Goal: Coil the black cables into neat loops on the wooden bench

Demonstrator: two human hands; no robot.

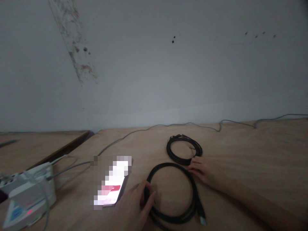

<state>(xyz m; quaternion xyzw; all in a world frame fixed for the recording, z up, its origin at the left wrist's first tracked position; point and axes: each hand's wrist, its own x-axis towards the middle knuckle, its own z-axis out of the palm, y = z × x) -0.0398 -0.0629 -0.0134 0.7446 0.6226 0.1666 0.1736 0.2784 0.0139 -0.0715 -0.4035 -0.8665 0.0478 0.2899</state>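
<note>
A coiled black cable [193, 189] lies on the wooden table in front of me, its plug [201, 213] with a pale metal tip pointing toward me at the lower right. My left hand [136, 202] is closed around the left side of this loop, thumb inside the ring. At the loop's upper right, the fingers of my right hand [203, 168] are bent together on the cable. They also come up against the lower edge of a second, smaller coiled black cable [169, 150] lying just behind.
A phone [112, 192] with a lit, partly pixelated screen lies left of my left hand. Further left sit a white box-shaped device [31, 205] with a red light and a power strip [9, 181]. A thin grey cord [134, 131] runs along the wall [154, 80].
</note>
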